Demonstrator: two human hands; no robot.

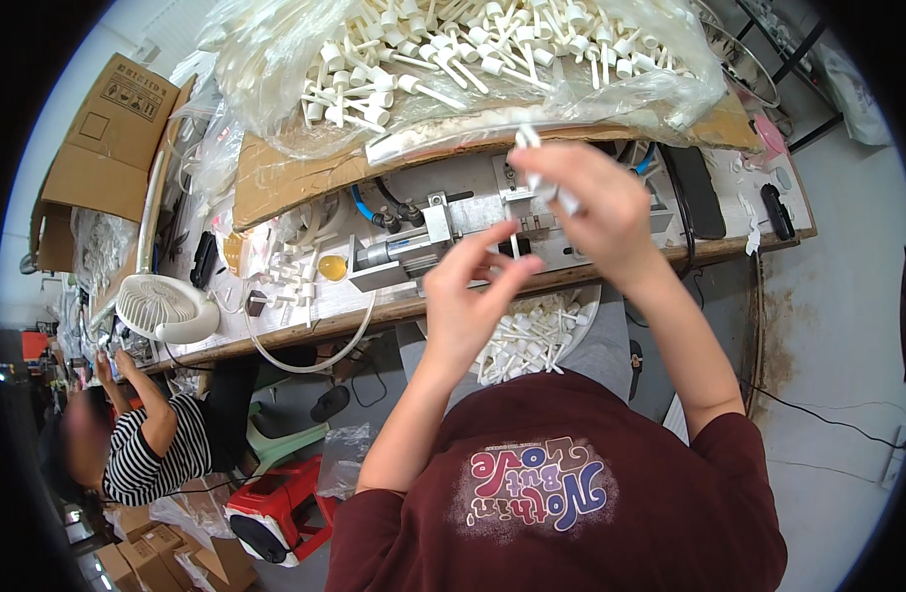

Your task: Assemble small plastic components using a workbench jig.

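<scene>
My right hand (601, 207) is raised over the metal fixture (482, 217) at the table's front edge. Its fingers are closed round small white capped plastic stems (568, 200), one jutting past the fingertips. Lower and to the left, my left hand (470, 296) has its fingers curled, thumb and forefinger close about a thin white stem (515, 244) in front of the fixture. Whether that stem also touches the fixture cannot be made out. In my lap sits a container with many more white capped stems (532, 335).
A large clear bag (275, 79) of the same pieces lies on cardboard (285, 187) behind the fixture. Left are a white fan (167, 308), a yellow round object (331, 267) and loose pieces (290, 286). A person in stripes (162, 444) works at far left.
</scene>
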